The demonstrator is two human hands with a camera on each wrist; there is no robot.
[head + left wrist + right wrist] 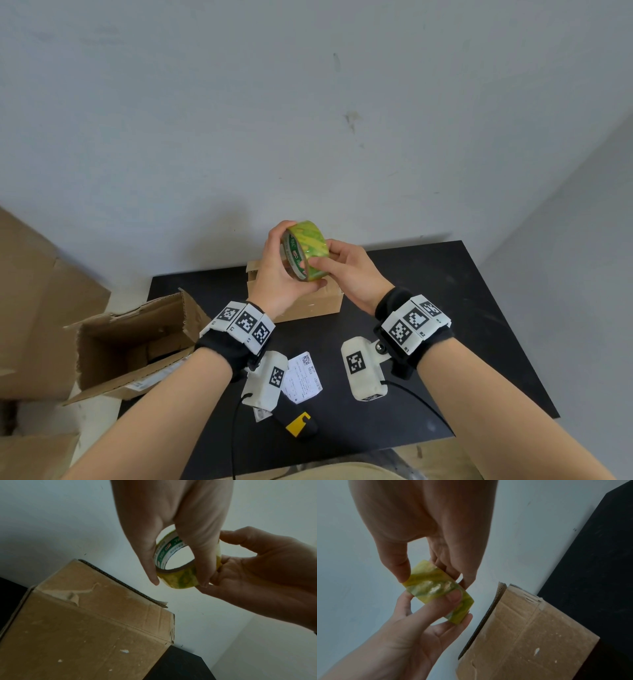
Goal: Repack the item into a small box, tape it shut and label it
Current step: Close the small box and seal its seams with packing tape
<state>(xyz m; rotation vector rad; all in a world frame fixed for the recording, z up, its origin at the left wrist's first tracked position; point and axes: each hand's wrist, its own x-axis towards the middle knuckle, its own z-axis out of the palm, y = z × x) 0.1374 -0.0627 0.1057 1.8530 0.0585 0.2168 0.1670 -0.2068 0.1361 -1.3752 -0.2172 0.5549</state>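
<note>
A roll of yellow-green packing tape (pixel 306 251) is held up in the air above the small brown cardboard box (pixel 308 306). My left hand (pixel 274 270) grips the roll (pixel 178 580) across its width, thumb on one side and fingers on the other. My right hand (pixel 337 262) pinches the roll's outer face (pixel 436 586) with thumb and fingertips. The box (pixel 85 628) stands at the back of the black table (pixel 445 308), its top flaps folded down. A white printed label (pixel 303 377) lies on the table near my left wrist.
An open, larger cardboard box (pixel 137 342) lies on its side at the table's left edge. A black and yellow tool (pixel 298 423) rests near the front edge. More cardboard (pixel 34 291) stands at the far left. A grey wall (pixel 308 102) rises behind the table.
</note>
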